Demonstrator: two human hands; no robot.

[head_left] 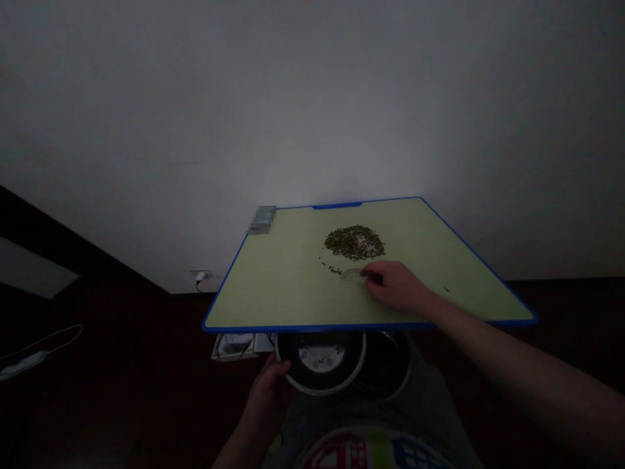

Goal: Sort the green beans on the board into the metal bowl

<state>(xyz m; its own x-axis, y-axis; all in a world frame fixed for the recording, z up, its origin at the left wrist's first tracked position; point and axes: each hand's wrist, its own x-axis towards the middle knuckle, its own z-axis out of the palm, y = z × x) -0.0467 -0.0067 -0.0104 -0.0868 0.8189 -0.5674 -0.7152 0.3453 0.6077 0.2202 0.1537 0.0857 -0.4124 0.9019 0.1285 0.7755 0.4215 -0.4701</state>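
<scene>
My right hand (393,285) is over the front part of a pale yellow-green tabletop (273,286) with a blue edge. Its fingers pinch a clear, thin, curved piece (350,272) whose exact kind I cannot make out. Just beyond lies a heap of small brown-green grains (347,242), with a paler patch on its right side and some strays in front. My left hand (272,387) grips the left side of a dark bowl with a pale rim (319,393), held below the table's front edge. A few grains show on its light bottom.
A second dark round vessel (393,374) sits right of the bowl, partly hidden. A blurred-out item (262,220) lies at the back left corner. A small dark sliver (446,289) is on the right. Behind stands a wall with a plugged-in charger (200,277); below is a white box (234,347).
</scene>
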